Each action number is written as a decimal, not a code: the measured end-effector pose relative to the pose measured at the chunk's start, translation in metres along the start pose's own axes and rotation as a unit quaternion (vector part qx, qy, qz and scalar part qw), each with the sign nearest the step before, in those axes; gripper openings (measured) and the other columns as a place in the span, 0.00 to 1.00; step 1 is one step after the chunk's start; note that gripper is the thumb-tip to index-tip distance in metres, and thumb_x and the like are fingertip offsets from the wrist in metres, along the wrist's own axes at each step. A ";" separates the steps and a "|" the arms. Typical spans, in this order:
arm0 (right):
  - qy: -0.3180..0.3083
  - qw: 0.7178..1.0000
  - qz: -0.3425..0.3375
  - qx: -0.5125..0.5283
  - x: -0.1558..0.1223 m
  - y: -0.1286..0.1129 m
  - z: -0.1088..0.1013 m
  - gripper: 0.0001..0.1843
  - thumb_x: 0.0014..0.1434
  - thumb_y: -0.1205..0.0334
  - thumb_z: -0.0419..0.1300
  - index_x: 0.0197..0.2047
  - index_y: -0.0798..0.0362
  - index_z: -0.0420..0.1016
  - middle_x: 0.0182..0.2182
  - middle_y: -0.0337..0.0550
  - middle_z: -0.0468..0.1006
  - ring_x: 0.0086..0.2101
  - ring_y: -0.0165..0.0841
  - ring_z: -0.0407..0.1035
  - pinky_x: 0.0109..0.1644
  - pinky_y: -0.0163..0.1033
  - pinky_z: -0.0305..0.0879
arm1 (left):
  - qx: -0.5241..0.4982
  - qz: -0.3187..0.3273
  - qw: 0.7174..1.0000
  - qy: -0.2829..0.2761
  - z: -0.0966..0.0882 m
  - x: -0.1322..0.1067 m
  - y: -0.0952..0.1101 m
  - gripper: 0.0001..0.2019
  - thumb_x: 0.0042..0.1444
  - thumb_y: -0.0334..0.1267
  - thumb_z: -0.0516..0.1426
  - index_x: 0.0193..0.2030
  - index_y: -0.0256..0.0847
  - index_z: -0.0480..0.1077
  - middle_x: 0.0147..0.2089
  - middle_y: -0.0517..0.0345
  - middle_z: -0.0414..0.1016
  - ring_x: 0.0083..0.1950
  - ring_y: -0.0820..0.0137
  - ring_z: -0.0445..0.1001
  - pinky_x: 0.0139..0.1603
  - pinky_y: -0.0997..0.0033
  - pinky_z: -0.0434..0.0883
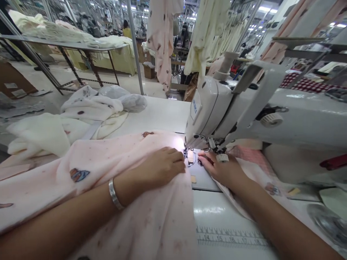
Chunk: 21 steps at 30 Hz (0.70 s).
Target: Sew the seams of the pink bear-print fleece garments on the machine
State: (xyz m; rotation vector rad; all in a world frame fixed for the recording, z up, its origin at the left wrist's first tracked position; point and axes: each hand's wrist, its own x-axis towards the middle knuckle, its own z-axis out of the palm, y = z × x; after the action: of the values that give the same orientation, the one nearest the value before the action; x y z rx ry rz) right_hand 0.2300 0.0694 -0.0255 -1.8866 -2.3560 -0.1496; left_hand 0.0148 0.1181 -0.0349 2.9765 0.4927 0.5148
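Observation:
Pink printed fabric (130,151) spreads over the left part of the sewing table and hangs toward me. My left hand (159,166) rests on this cloth, its fingers bent together over the edge beside the needle area. On the other side of the lit presser foot (190,155), my right hand (223,169) has thumb and fingertips brought close together; whatever lies between them is too small to make out. Another stretch of pink fabric (260,177) passes under and behind my right wrist. The white sewing machine (214,104) stands over both hands.
A printed ruler scale (230,238) runs along the table front. Cream cloth (48,133) and a clear plastic bag (132,103) lie at the left. Garments (161,43) hang behind. A metal-legged table (62,44) carries stacked cloth. A cardboard box (13,81) is on the far left.

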 end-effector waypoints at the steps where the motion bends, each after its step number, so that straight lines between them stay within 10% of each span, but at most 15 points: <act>1: -0.001 1.000 0.001 0.003 0.000 0.000 0.001 0.11 0.59 0.65 0.50 0.40 0.51 0.74 0.34 0.49 0.78 0.34 0.42 0.71 0.35 0.42 0.61 | 0.000 -0.005 1.000 -0.006 -0.001 0.003 -0.005 0.15 0.66 0.36 0.45 0.39 0.36 0.72 0.42 0.52 0.71 0.43 0.67 0.66 0.48 0.65 0.64; 16: 0.008 0.994 -0.014 0.108 -0.009 -0.008 -0.001 0.14 0.61 0.51 0.52 0.32 0.50 0.71 0.24 0.39 0.75 0.24 0.32 0.68 0.29 0.36 0.59 | 0.014 -0.130 0.991 -0.002 -0.009 0.015 -0.013 0.10 0.63 0.32 0.47 0.32 0.37 0.65 0.32 0.57 0.67 0.34 0.67 0.66 0.40 0.64 0.63; 21: -0.007 0.986 -0.097 0.139 -0.018 -0.029 -0.001 0.08 0.57 0.55 0.56 0.31 0.49 0.70 0.22 0.33 0.70 0.23 0.28 0.67 0.27 0.34 0.58 | 0.019 -0.200 0.980 0.008 -0.002 0.006 0.000 0.09 0.61 0.30 0.47 0.47 0.33 0.62 0.50 0.46 0.68 0.51 0.58 0.66 0.52 0.51 0.61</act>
State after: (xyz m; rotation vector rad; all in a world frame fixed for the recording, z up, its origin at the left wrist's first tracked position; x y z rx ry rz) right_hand 0.2057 0.0455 -0.0270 -1.5381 -2.4175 0.1675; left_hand 0.0196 0.1196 -0.0311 2.7927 1.0807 0.4893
